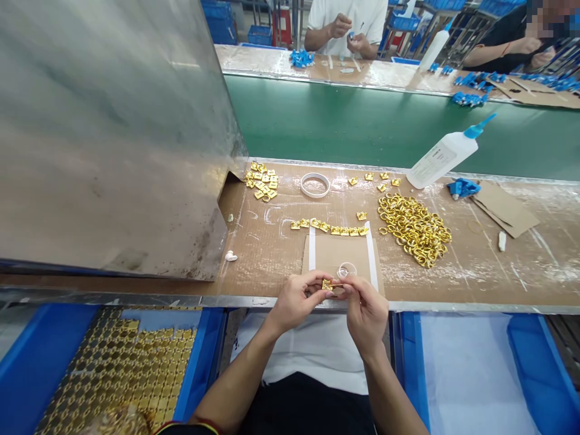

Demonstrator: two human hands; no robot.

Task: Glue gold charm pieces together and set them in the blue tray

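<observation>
Between its thumb and fingers, my left hand (292, 302) pinches a small square gold-coloured piece (327, 284). My right hand (369, 311) is closed on a thin stick (338, 285), whose tip points at that piece; whether they touch is too small to tell. Both hands are at the table's front edge, over a cardboard sheet (339, 251) with two white tape strips. Just beyond my right fingers is a small clear round dish (347, 266). A row of similar gold pieces (324, 227) lies along the sheet's far edge.
Gold rings (414, 229) are heaped to the right, near a tilted white bottle (441, 160). More gold pieces (263, 181) and a tape roll (315, 185) lie farther back. A metal housing (113, 133) blocks the left. Blue trays (206, 344) flank my lap. Two people work beyond the green belt (326, 115).
</observation>
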